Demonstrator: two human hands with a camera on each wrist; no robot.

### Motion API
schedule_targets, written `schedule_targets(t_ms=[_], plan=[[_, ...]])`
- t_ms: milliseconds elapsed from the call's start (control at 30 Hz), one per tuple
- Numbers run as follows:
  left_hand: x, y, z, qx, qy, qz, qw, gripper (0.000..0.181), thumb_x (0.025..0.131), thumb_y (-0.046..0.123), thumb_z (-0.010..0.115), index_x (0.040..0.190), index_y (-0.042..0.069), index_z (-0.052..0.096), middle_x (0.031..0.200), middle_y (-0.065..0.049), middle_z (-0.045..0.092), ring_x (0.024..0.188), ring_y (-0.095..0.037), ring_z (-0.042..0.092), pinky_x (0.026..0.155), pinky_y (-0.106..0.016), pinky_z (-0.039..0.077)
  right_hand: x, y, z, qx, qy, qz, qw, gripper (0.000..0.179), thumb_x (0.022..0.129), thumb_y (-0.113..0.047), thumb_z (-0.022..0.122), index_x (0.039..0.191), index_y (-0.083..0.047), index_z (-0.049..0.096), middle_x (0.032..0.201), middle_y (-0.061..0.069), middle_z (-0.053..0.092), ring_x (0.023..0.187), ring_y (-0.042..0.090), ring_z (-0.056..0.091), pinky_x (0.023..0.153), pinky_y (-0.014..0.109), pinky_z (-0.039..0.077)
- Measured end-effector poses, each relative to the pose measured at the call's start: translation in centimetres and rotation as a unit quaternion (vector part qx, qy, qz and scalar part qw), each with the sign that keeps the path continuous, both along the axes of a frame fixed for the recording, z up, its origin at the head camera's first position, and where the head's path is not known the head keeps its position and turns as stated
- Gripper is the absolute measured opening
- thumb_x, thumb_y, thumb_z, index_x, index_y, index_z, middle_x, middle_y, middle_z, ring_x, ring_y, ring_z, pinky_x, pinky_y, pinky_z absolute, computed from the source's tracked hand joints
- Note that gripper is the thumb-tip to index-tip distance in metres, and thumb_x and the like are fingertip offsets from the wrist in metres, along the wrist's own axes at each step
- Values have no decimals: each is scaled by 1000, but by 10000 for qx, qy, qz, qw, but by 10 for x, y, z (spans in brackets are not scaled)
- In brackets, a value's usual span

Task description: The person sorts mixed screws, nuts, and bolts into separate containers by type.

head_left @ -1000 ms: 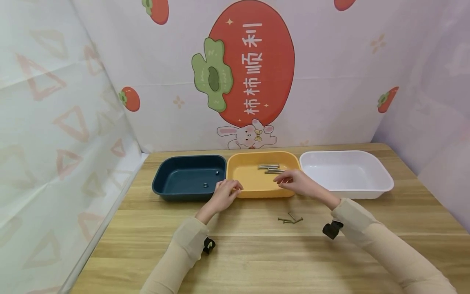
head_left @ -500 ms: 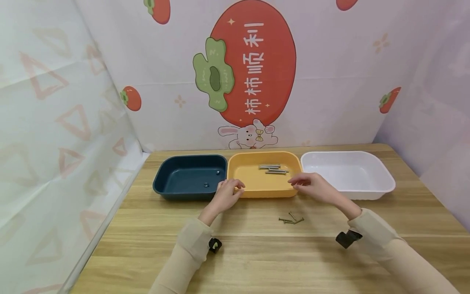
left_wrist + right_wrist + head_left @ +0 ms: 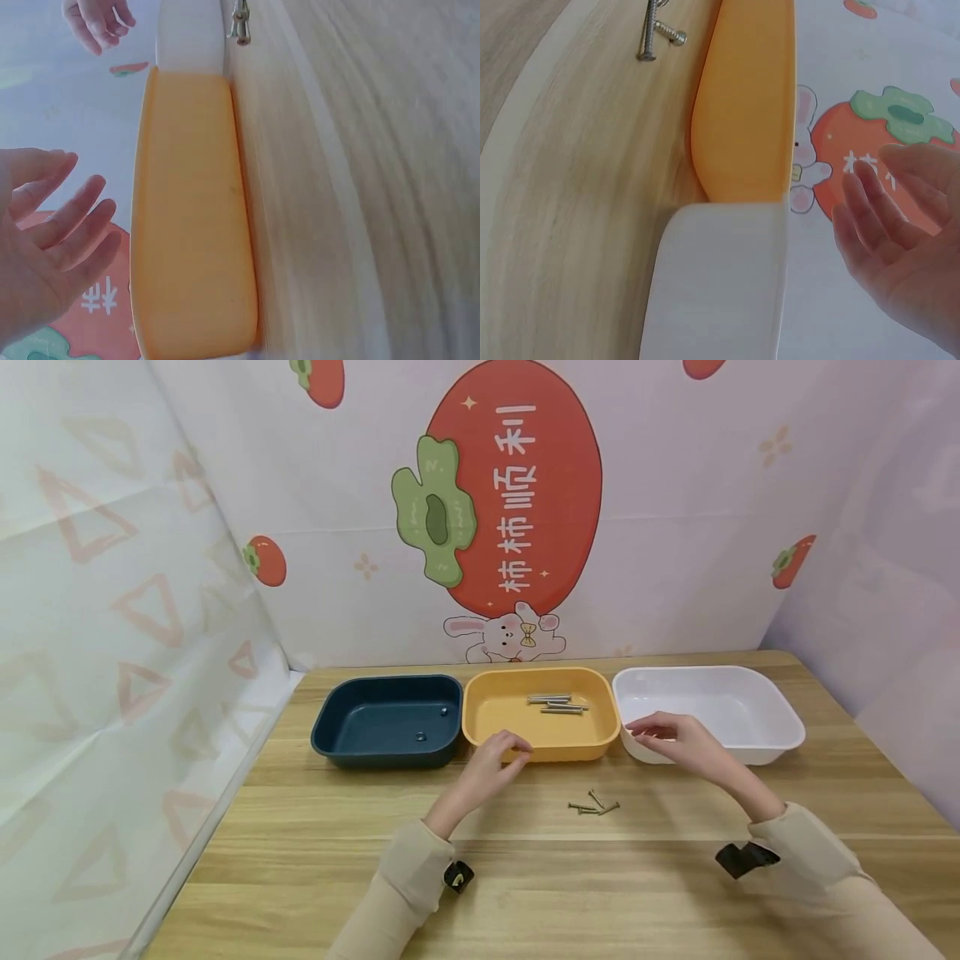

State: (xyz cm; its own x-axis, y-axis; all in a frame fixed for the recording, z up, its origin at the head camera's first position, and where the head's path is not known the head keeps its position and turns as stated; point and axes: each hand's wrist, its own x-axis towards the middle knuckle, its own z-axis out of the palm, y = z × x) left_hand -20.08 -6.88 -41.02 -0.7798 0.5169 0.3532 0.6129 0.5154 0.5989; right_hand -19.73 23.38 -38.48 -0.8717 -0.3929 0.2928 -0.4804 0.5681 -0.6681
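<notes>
My left hand [image 3: 486, 774] hovers at the front rim of the yellow tray [image 3: 491, 677], its fingers relaxed with nothing between them. Past the tray's right end, my right hand [image 3: 684, 745] hangs over the front left corner of the white tray [image 3: 750, 755], also holding nothing. Both wrist views show loosely bent, parted fingers on the left hand [image 3: 56, 240] and the right hand [image 3: 904, 232]. Several long silver bolts [image 3: 561, 711] lie in the yellow tray. In front of it, several brass-coloured screws [image 3: 582, 807] lie in a small cluster on the wooden table [image 3: 525, 893].
A dark blue tray [image 3: 360, 759] stands left of the yellow one, with two small nut-like metal pieces [image 3: 421, 737] inside. The three trays stand side by side along the back. Behind them hangs a printed cloth [image 3: 330, 610]; another cloth [image 3: 150, 710] borders the left side.
My right hand has moved right, from over the yellow tray to the white tray's corner. My left hand has shifted right along the yellow tray's front. Bolts and screws have stayed put.
</notes>
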Motion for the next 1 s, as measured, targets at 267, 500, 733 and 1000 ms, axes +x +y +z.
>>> schedule_targets(t_ms=[267,500,733,1000], plan=[[7,18,-1,-255,-306,-383,9985,13,86,10,56,96,3,61,94,-6,59,91,-17,54,82,-27,43,12,20,2,182,501,-272,9982,18,80,4,59,98,4,63,88,14,64,77,0,56,64,17,47],[8,32,-8,-626,-500,-664,9946,13,86,12,56,97,6,61,96,-3,59,91,-13,54,82,-21,41,16,39,-4,377,689,-544,9954,17,79,1,61,96,3,64,90,14,64,80,-2,55,67,16,46],[10,44,-13,-1156,-727,-770,9876,16,88,19,54,99,10,61,99,1,58,91,-10,53,79,-19,41,20,56,-8,419,900,-730,9924,17,79,-2,62,96,1,65,91,13,63,83,-8,50,72,6,38],[9,50,-16,-1415,-865,-988,9812,15,88,18,55,100,11,60,95,2,57,88,-9,54,74,-15,41,22,74,-10,470,822,-936,9911,19,79,-4,64,97,0,64,94,16,62,88,-18,41,74,3,33]])
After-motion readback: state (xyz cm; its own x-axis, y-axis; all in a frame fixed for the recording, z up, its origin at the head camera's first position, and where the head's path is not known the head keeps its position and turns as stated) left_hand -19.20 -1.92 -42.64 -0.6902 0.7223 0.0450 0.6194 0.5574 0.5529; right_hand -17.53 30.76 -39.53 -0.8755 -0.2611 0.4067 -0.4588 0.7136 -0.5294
